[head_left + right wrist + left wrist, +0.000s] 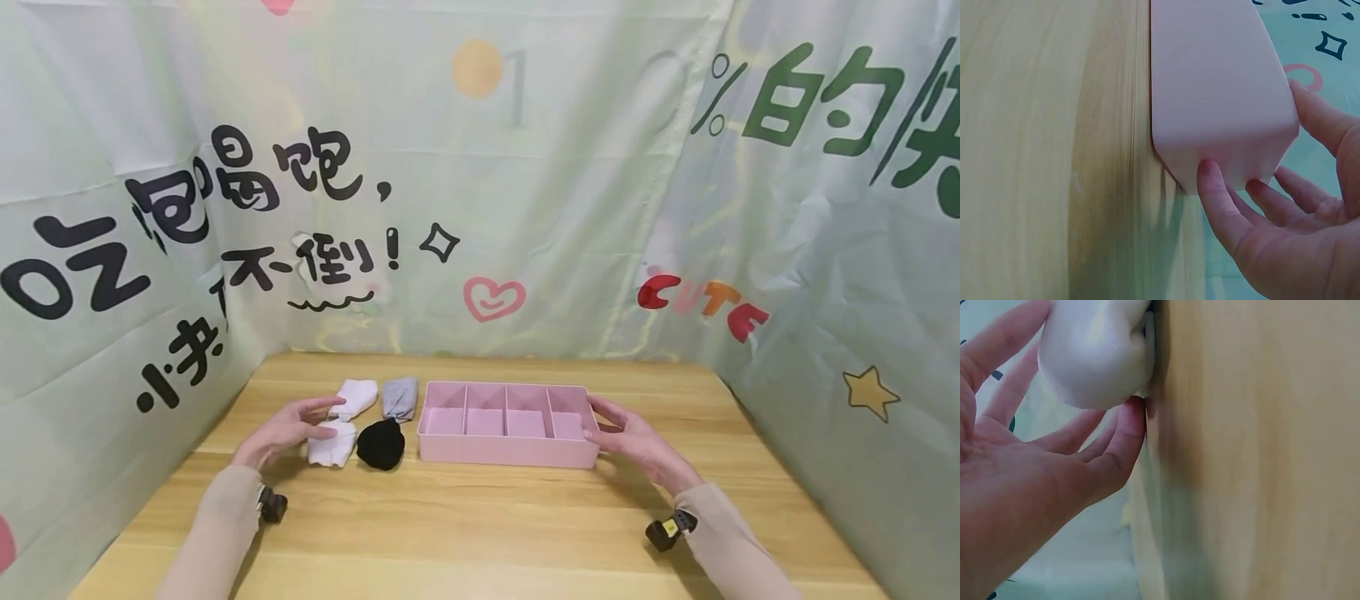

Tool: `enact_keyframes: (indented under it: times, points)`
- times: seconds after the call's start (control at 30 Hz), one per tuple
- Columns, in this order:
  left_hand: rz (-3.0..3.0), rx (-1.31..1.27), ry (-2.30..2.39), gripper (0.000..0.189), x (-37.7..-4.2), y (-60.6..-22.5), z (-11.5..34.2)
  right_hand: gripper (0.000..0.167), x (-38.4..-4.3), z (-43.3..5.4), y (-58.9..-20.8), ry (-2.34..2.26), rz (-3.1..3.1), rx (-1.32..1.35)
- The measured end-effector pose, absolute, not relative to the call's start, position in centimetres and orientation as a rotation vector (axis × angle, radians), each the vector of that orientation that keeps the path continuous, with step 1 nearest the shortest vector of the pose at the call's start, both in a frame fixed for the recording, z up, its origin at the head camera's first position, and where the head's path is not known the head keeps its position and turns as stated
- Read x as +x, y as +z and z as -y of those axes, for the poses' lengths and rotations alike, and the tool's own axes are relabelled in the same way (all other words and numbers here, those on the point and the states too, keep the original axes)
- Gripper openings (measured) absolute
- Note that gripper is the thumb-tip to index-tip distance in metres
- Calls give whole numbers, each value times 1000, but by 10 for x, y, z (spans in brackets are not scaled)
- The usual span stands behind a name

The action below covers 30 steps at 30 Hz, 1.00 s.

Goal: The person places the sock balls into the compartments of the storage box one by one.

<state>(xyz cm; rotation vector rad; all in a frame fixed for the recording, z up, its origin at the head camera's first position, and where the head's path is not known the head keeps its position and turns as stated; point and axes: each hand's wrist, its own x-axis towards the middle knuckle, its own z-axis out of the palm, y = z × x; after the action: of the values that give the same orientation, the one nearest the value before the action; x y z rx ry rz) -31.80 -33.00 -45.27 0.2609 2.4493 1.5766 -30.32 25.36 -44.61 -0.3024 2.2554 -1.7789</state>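
Your left hand (283, 428), spread, touches a white bundle (332, 447); your right hand (636, 437), spread, the pink box (504, 451); lower left, all four bundles (381, 445) sit outside.

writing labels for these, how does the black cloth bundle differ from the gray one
The black bundle looks rounded; the gray bundle looks longer and narrower. The black bundle lies nearer the person, the gray bundle farther back. Both lie on the table, left of the pink box in the head view.
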Motion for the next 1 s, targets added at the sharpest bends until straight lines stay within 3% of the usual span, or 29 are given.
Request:
enact_keyframes:
  times: [0.2, 0.6, 1.0]
  points:
    - [-2449, 270, 1568, 71, -326, -456, 333, 77, -302, -256, -447, -1763, -2254, -335]
    - [-2338, 230, 1555, 47, -318, -452, 334, 83, -301, -257, -447, -1753, -2234, -390]
    - [-2298, 243, 1619, 52, -316, -445, 337, 84, -303, -258, -448, -1733, -2250, -384]
